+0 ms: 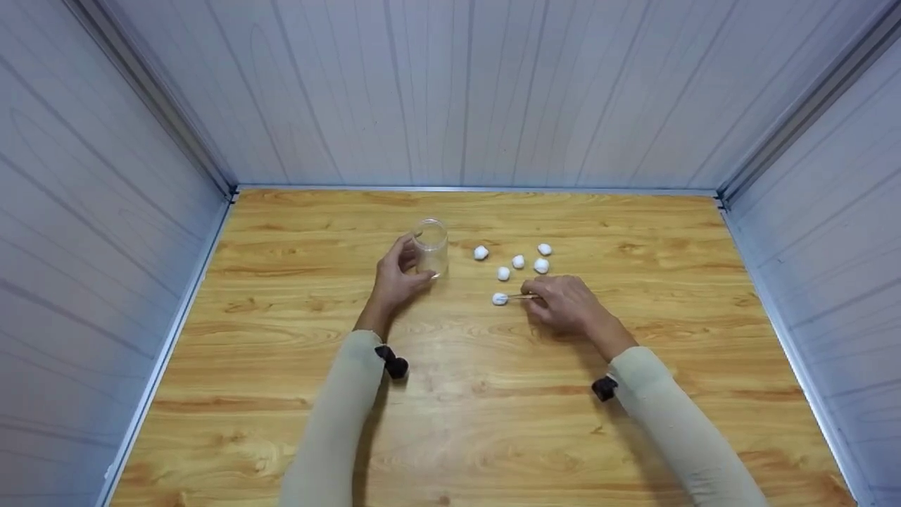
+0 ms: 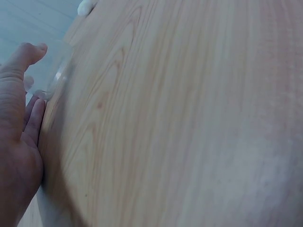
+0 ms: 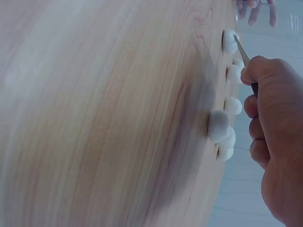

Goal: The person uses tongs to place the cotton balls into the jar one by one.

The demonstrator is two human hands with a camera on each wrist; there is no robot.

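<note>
Tweezers point(image 1: 522, 297) pinched in the right hand point(image 1: 566, 304), tips on a cotton ball point(image 1: 500, 298); left hand point(image 1: 395, 276) has fingers curled round the clear jar point(image 1: 431, 248) on the worktop point(image 1: 493, 408).

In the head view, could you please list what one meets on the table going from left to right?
Left hand → clear glass jar → cotton ball by the tweezer tip → tweezers → right hand. The other five cotton balls sit clustered above, overlapping that span.
</note>
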